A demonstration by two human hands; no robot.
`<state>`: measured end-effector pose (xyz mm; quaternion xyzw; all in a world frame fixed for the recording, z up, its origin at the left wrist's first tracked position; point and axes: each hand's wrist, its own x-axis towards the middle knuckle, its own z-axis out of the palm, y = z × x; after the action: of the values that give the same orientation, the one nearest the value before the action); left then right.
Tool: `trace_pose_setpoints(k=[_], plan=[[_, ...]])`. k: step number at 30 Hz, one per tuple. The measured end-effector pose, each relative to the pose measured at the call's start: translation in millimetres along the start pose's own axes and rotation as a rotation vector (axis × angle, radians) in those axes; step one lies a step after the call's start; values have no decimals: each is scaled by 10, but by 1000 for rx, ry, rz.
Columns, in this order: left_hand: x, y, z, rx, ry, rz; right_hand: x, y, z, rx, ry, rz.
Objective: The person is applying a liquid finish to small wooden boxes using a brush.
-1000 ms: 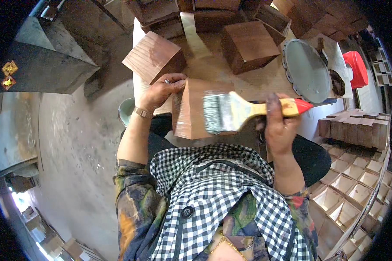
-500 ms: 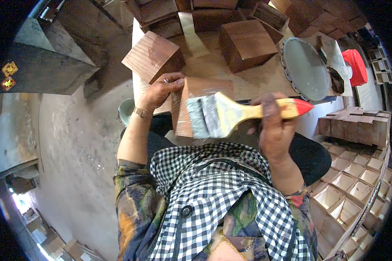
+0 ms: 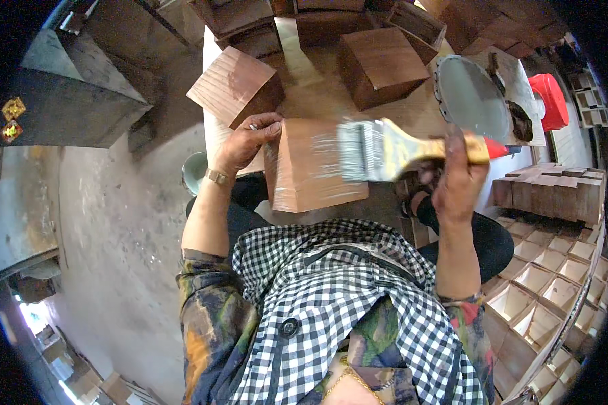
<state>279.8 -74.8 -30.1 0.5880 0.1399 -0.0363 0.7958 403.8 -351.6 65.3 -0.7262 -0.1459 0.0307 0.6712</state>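
Note:
A brown wooden box (image 3: 311, 182) is held over my lap at the near edge of the work table. My left hand (image 3: 246, 142) grips its far left corner, fingers closed on the edge. White streaks of wet coating run across its upper face and down its left side. My right hand (image 3: 458, 175) is wrapped round the yellow, red-tipped handle of a wide paintbrush (image 3: 405, 152). The pale, wet bristles are at the right part of the box's upper face, slightly blurred; whether they touch it I cannot tell.
On the table (image 3: 317, 101) stand a light-topped wooden box (image 3: 233, 84) and a darker box (image 3: 385, 64). A round pale basin (image 3: 473, 98) and a red container (image 3: 552, 101) are to the right. Stacked open boxes (image 3: 540, 297) fill the lower right. A small pail (image 3: 194, 172) stands at left.
My right hand has swept the paintbrush rightward across the box, from its left part to its right part. More white streaks show on the upper face. My left hand keeps its place.

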Motion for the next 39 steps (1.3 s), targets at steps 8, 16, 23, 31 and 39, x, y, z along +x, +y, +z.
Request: trace_pose_setpoints(k=[8, 16, 23, 31, 39], plan=[[-47, -33, -46, 42, 17, -5, 391, 199, 353, -239, -233, -190], [116, -133, -29, -190, -24, 96, 499, 565, -748, -290, 182, 70], [558, -291, 173, -6, 66, 97, 351, 472, -1228, 139, 460, 203], [351, -379, -6, -153, 165, 49, 210, 763, -1194, 169, 417, 253], [419, -122, 190, -316, 304, 128, 224, 778, -1137, 168, 395, 341]])
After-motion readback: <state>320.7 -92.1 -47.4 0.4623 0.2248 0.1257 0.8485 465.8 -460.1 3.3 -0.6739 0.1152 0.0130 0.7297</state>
